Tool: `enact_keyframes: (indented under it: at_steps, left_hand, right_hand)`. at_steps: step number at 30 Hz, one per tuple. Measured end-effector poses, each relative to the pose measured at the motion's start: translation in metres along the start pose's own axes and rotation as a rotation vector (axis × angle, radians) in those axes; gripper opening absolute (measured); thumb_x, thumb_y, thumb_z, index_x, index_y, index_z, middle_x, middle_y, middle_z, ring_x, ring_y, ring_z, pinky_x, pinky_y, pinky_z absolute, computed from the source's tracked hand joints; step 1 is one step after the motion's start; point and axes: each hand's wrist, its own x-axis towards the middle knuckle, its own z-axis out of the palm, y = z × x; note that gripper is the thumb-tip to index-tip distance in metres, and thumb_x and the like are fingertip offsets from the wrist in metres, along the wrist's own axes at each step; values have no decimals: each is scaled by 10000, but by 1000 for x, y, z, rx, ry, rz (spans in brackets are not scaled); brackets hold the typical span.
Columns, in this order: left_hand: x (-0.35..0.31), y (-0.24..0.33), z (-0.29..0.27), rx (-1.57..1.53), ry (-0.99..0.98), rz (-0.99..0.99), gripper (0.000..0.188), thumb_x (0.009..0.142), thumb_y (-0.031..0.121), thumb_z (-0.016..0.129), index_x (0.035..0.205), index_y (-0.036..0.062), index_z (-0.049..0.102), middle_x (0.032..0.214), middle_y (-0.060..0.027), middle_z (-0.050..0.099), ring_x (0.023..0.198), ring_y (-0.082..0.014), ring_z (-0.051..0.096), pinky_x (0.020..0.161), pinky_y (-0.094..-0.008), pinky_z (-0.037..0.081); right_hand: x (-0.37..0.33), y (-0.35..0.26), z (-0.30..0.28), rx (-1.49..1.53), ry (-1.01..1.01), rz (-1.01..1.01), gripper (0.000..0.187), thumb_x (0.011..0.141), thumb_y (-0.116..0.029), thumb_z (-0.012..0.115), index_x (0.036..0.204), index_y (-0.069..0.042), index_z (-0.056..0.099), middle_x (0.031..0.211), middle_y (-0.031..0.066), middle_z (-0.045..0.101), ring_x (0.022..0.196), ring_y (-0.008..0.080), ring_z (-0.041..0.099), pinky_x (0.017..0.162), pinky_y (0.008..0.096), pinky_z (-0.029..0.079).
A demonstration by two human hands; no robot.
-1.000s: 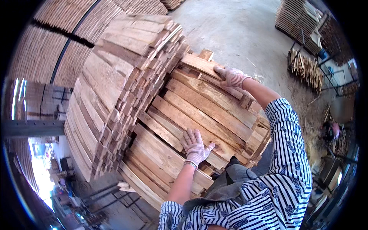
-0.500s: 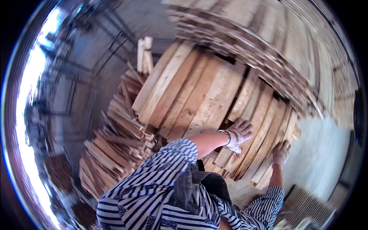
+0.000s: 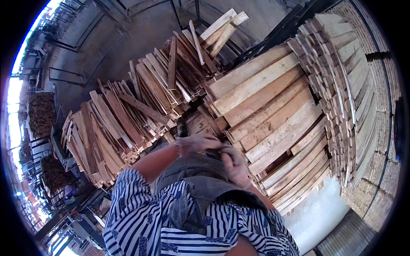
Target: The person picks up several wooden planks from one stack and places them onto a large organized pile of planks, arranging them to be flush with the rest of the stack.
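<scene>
My left hand (image 3: 197,144) and my right hand (image 3: 235,166), both in light knitted work gloves, are close together in front of my waist. The left fingers point right, pressed together, and their tips reach the right hand's fingers. Curled inward, the right fingers hide whatever may be between them. Just below both hands is a dark grey apron (image 3: 192,170) over my striped shirt. To the right of the hands lies a stack of wooden planks (image 3: 273,123), laid side by side, with a gap between some planks near the front.
Piles of loose wood strips (image 3: 124,123) stand to the left, some sticking out at angles. A taller stack of boards (image 3: 329,98) rises beyond the planks on the right. Dark metal frames (image 3: 70,74) are on the floor at far left. A ribbed panel (image 3: 348,237) lies lower right.
Both hands have left the plank stack and come together at my waist. The view has turned left, bringing the wood-strip piles further into sight.
</scene>
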Motion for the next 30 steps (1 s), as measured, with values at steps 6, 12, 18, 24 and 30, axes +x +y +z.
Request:
enact_keyframes:
  at_steps: [6,12,18,24,30]
  left_hand:
    - [-106,-177,-111,-622,744,-415,472,996,340,658,1374,73,569,1174,-60,679,1068,-165,659,871,-293,522]
    - [-88,-264,-210,-636,1006,-635,917,892,532,759,1541,12,372,1472,-212,515,1324,-337,534,1136,-449,388]
    - [-31,-349,-329,-502,1052,-676,1342,769,605,836,1627,-35,26,1634,-303,291,1532,-369,293,1241,-455,263]
    - [41,-405,-378,-342,1100,-902,1463,713,666,851,1612,-68,-40,1667,-298,163,1529,-401,268,1247,-434,250]
    - [65,-429,-355,-173,1280,-847,1557,651,693,883,1568,-141,-58,1635,-379,114,1515,-463,266,1238,-435,283]
  right_hand:
    - [84,99,169,-66,-302,615,443,1018,-387,569,1251,-15,630,1022,158,706,963,278,688,890,338,542]
    - [217,204,262,532,-47,1132,705,963,-627,586,1435,-108,513,1257,125,587,980,260,648,834,412,566]
    - [318,314,320,663,244,1245,956,928,-769,522,1629,-172,264,1537,190,419,1305,372,524,1079,532,458]
    - [363,375,341,22,-165,988,963,963,-711,482,1660,-149,128,1676,201,264,1513,385,327,1169,512,392]
    - [383,365,370,283,94,1241,852,1060,-536,437,1652,-45,71,1632,295,304,1484,423,372,1168,441,419]
